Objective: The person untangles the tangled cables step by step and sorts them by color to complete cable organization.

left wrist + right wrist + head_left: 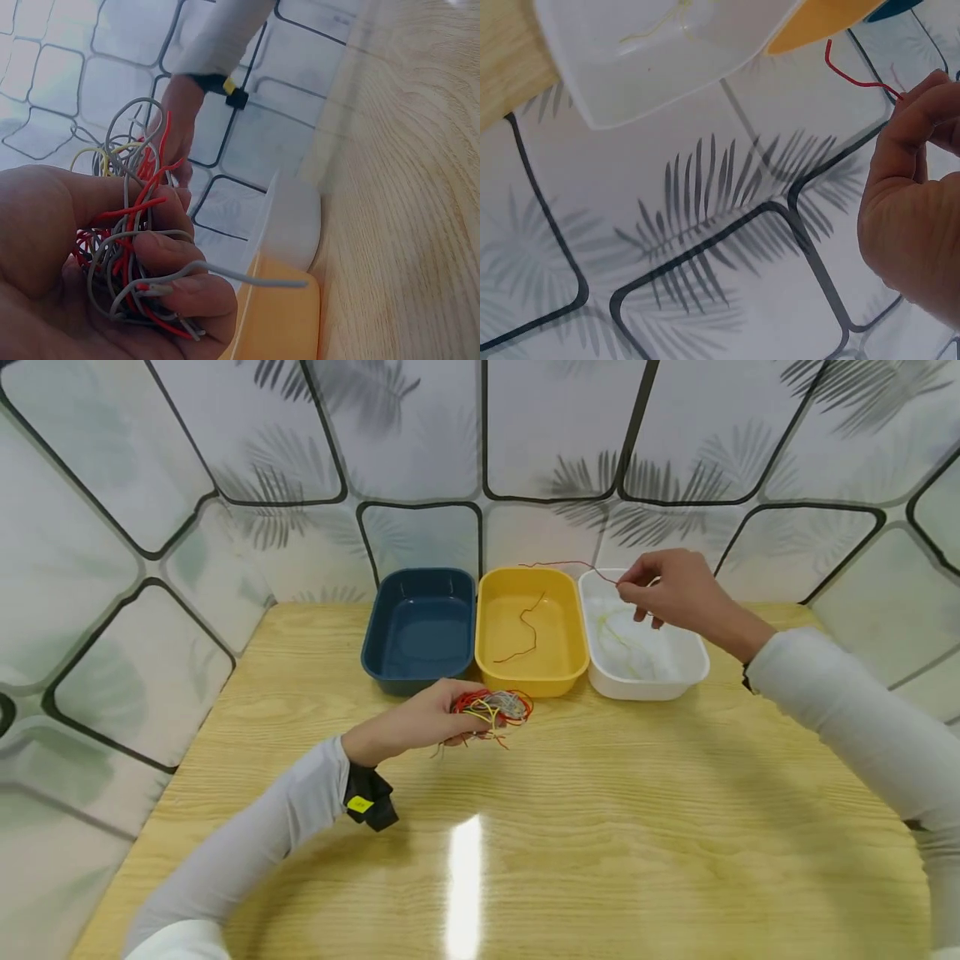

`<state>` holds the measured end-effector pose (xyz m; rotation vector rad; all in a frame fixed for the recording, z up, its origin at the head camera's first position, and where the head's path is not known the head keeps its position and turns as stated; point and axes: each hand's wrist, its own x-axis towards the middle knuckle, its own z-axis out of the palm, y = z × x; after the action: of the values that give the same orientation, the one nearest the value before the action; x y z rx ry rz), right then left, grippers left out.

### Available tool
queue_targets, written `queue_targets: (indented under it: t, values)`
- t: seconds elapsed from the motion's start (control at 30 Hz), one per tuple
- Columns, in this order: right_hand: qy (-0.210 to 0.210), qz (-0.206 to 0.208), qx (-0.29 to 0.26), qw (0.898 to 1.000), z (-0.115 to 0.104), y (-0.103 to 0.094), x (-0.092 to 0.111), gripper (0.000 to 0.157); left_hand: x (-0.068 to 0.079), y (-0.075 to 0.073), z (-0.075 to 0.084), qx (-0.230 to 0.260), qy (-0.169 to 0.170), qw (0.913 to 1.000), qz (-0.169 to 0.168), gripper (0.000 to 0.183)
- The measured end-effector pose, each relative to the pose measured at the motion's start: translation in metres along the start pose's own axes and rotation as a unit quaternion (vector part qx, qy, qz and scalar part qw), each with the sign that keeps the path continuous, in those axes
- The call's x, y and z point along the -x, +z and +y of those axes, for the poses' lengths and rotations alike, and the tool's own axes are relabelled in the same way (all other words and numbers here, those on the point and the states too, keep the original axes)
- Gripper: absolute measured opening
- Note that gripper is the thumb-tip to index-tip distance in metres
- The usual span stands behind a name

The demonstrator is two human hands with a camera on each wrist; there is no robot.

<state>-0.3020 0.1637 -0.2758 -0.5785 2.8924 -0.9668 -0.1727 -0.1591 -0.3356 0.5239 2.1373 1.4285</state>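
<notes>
My left hand [431,720] grips a tangled bundle of red, grey and yellow wires [491,703] in front of the yellow bin. In the left wrist view its fingers curl round the wire bundle [135,247], and loose ends stick out. Above the white bin [651,681], my right hand [678,589] pinches one thin red wire [558,562] between thumb and fingertips. That red wire [855,81] stretches out leftward over the back of the bins. A red wire [534,631] lies in the yellow bin [536,685]. Yellow wire [618,639] lies inside the white bin.
A dark blue bin [420,672] stands left of the yellow one; all three bins sit side by side at the back of the wooden table [600,827]. Behind them rises a patterned fabric wall [420,435] with leaf prints.
</notes>
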Motion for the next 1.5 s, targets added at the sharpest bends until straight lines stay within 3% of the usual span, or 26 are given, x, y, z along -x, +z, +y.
queue_targets:
  t: [0.13,0.3,0.43,0.57,0.7,0.97,1.2,1.37,1.5]
  values:
    - [-0.022,-0.019,0.071,0.997,-0.003,0.022,-0.028,0.022,0.003,-0.001,0.003,-0.012,0.001,0.9999,0.005,0.032]
    - [-0.066,-0.017,0.180,0.981,-0.003,0.060,-0.050,0.014,0.009,0.000,0.005,-0.015,-0.003,0.9998,0.009,0.034]
    - [-0.092,-0.048,0.206,0.973,-0.009,0.091,-0.058,0.011,0.015,-0.001,0.005,-0.011,-0.009,0.9998,0.012,0.034]
    - [-0.101,-0.064,0.199,0.973,-0.018,0.107,-0.062,0.018,0.017,-0.001,0.005,-0.020,-0.008,0.9996,0.015,0.032]
    - [-0.094,-0.081,0.197,0.972,-0.023,0.113,-0.062,0.015,0.017,-0.001,0.007,-0.027,-0.002,0.9995,0.019,0.032]
    - [-0.123,-0.128,0.227,0.958,-0.027,0.124,-0.060,0.007,0.018,0.001,0.008,-0.014,-0.009,0.9998,0.006,0.032]
    - [-0.106,-0.150,0.160,0.970,-0.025,0.110,-0.054,0.013,0.015,0.006,0.006,-0.016,-0.018,0.9997,0.001,0.031]
    - [-0.114,-0.130,0.128,0.976,-0.029,0.095,-0.043,0.013,0.012,0.007,0.008,-0.012,-0.017,0.9997,0.009,0.032]
    - [-0.138,-0.103,0.097,0.980,-0.039,0.083,-0.018,0.012,0.009,0.008,0.010,-0.003,-0.024,0.9996,0.015,0.031]
